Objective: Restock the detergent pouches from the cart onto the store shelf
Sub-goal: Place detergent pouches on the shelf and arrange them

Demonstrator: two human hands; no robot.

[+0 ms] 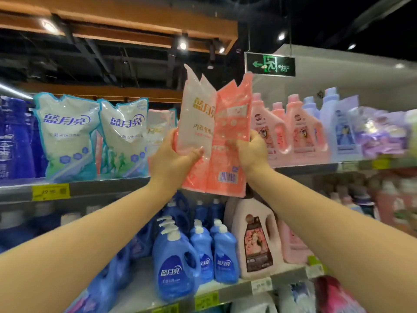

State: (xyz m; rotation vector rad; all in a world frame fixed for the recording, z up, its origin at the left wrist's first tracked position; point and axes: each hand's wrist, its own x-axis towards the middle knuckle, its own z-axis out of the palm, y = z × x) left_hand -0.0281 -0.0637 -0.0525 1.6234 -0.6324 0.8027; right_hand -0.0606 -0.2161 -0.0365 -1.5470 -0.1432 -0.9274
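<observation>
Fingers [198,152] of left hand [171,160], right hand [253,152] grip pouches' [228,168] outer edges before shelf [101,188].

Shop: stocked shelves [90,187], price tags [50,192].

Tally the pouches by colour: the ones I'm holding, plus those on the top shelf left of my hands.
Held pink pouches: 2, gripped between the left hand and right hand
Teal pouches: 2
Shelved pink pouch: 1 showing, partly hidden; any behind it cannot be seen
Total: 5
</observation>
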